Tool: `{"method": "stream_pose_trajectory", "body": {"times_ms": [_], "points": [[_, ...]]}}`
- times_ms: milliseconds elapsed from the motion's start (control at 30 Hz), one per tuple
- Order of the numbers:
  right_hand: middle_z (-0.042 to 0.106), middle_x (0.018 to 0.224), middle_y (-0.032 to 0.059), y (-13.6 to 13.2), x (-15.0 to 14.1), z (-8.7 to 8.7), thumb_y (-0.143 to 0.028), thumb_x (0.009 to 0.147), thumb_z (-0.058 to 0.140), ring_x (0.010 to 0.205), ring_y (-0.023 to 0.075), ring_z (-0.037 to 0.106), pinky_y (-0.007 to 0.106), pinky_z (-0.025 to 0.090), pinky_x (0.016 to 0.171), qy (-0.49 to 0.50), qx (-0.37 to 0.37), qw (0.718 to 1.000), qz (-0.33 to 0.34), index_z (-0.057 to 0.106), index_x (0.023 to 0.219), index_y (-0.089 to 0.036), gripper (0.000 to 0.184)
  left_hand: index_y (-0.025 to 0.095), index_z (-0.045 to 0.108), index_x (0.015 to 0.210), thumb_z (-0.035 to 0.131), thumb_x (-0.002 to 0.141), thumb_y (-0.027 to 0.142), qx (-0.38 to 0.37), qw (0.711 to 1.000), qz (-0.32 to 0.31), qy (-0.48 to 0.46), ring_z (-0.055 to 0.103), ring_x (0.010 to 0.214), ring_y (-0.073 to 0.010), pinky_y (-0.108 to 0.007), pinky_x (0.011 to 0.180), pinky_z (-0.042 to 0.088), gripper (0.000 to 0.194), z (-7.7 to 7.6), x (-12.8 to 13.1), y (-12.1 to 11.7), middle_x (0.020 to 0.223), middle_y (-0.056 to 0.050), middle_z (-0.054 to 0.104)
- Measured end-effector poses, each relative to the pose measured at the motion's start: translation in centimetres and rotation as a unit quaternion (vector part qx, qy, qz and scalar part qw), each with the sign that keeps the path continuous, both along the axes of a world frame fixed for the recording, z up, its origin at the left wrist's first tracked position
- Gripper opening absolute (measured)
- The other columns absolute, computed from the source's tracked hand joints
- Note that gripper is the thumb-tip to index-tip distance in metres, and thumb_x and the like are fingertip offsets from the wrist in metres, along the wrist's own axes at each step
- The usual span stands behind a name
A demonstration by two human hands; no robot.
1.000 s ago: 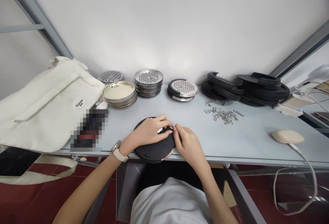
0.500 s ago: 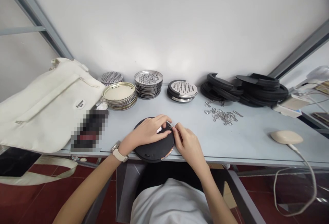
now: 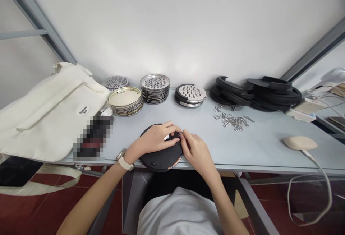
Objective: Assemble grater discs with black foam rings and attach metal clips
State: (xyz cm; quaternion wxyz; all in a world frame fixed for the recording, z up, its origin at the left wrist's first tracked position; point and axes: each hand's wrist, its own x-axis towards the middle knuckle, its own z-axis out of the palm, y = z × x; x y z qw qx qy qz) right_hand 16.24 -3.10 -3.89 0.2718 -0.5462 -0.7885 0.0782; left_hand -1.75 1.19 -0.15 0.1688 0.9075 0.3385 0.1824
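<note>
A round black disc [image 3: 161, 157] with a copper-coloured strip along its near right edge lies at the front of the table. My left hand [image 3: 156, 138] lies across it, fingers bent and thumb reaching toward the far right rim. A small metal clip [image 3: 178, 133] shows at that rim, between the fingertips of both hands. My right hand [image 3: 195, 148] pinches the clip's right end with thumb and forefinger. Something small and white [image 3: 166, 137] peeks out beneath my left fingers; its kind is hidden.
Behind stand stacked gold-rimmed metal discs [image 3: 124, 98], round grater plates [image 3: 155, 84] and black-rimmed graters [image 3: 192, 93]. Loose metal clips [image 3: 234, 120] lie before black rings [image 3: 231, 91]. A white bag [image 3: 54, 113] is at left, a cream corded device [image 3: 300, 143] at right.
My left fingertips have come slightly closer to the clip and my right fingers. The clip has tilted a little. Both hands stay at the disc's far right rim.
</note>
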Motion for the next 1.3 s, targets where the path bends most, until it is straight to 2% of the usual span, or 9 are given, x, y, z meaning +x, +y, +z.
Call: {"method": "stream_pose_trajectory", "body": {"times_ms": [300, 600, 833, 1100, 1300], "points": [[0.056, 0.068, 0.0009, -0.11, -0.01, -0.07, -0.023, 0.097, 0.033, 0.063, 0.017, 0.051, 0.026, 0.033, 0.061, 0.004, 0.001, 1.0, -0.006, 0.047, 0.084, -0.021, 0.019, 0.024, 0.056, 0.115, 0.048, 0.092, 0.031, -0.002, 1.0, 0.0, -0.003, 0.058, 0.081, -0.0135, -0.025, 0.077, 0.045, 0.025, -0.11, -0.1, 0.01, 0.098, -0.002, 0.056], [0.057, 0.067, 0.0013, -0.07, -0.14, -0.12, -0.025, 0.098, 0.032, 0.061, 0.0169, 0.05, 0.026, 0.032, 0.058, 0.002, 0.009, 1.0, -0.02, 0.045, 0.081, -0.021, 0.022, 0.022, 0.057, 0.106, 0.048, 0.091, 0.032, -0.006, 1.0, 0.002, -0.008, 0.056, 0.078, -0.0135, -0.025, 0.073, 0.044, 0.019, 0.18, -0.04, -0.04, 0.091, -0.001, 0.055], [0.056, 0.067, 0.0009, -0.12, -0.11, -0.11, -0.026, 0.098, 0.032, 0.062, 0.0167, 0.051, 0.025, 0.033, 0.058, 0.019, -0.001, 1.0, -0.02, 0.043, 0.081, -0.021, 0.021, 0.022, 0.056, 0.106, 0.048, 0.091, 0.031, -0.005, 1.0, 0.002, -0.012, 0.056, 0.078, -0.0136, -0.025, 0.073, 0.044, 0.019, 0.11, -0.01, -0.06, 0.092, -0.001, 0.056], [0.056, 0.069, -0.0006, -0.21, -0.12, 0.04, -0.026, 0.098, 0.032, 0.063, 0.0165, 0.054, 0.025, 0.034, 0.059, 0.048, -0.021, 0.999, -0.016, 0.044, 0.09, -0.021, 0.015, 0.021, 0.056, 0.105, 0.048, 0.092, 0.031, -0.006, 1.0, -0.006, -0.014, 0.056, 0.079, -0.0133, -0.025, 0.075, 0.043, 0.018, 0.04, -0.06, 0.01, 0.093, -0.001, 0.055], [0.056, 0.067, 0.0002, -0.11, -0.11, -0.13, -0.027, 0.098, 0.033, 0.062, 0.0164, 0.053, 0.025, 0.034, 0.058, 0.041, -0.013, 0.999, -0.02, 0.042, 0.083, -0.021, 0.018, 0.022, 0.056, 0.107, 0.048, 0.092, 0.031, -0.011, 1.0, -0.005, -0.01, 0.056, 0.079, -0.0135, -0.025, 0.075, 0.044, 0.019, 0.14, -0.07, -0.03, 0.094, -0.001, 0.055]]}}
